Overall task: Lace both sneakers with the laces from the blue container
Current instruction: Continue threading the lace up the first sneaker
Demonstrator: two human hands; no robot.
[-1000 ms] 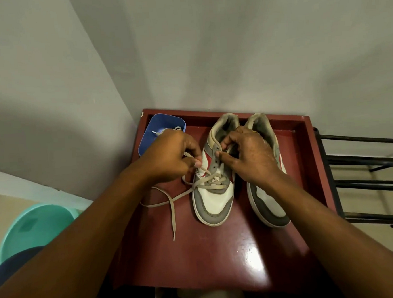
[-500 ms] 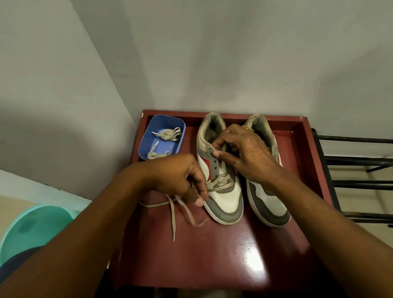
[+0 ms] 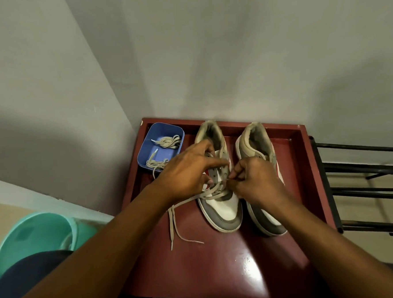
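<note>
Head view: my left hand (image 3: 187,172) lies over the eyelet rows of the half-laced sneaker (image 3: 222,214); its fingers (image 3: 204,147) are curled and spread a little, gripping the sneaker's upper; whether they also catch the lace (image 3: 172,219) I cannot tell. My right hand (image 3: 255,182) sits just right of that sneaker's eyelets; its fingers (image 3: 238,167) are pressed together at the tips, pinching the lace where it crosses the shoe. The lace is threaded through the lower eyelets only; two loose ends trail off to the left of the sneaker and lie on the red counter (image 3: 221,262).

Counted: two hands; two sneakers, the second sneaker (image 3: 255,140) standing just right of the half-laced one, with no lace that I can see; one blue container (image 3: 149,157) left of the half-laced sneaker's heel, near it but apart; inside it a bundle of spare lace (image 3: 167,141) with a strand hanging over the near rim, and I cannot tell whether that is one lace or more. One teal bucket (image 3: 30,235) stands well left of the sneaker, off the counter; one black rack (image 3: 353,169) stands well to its right.
</note>
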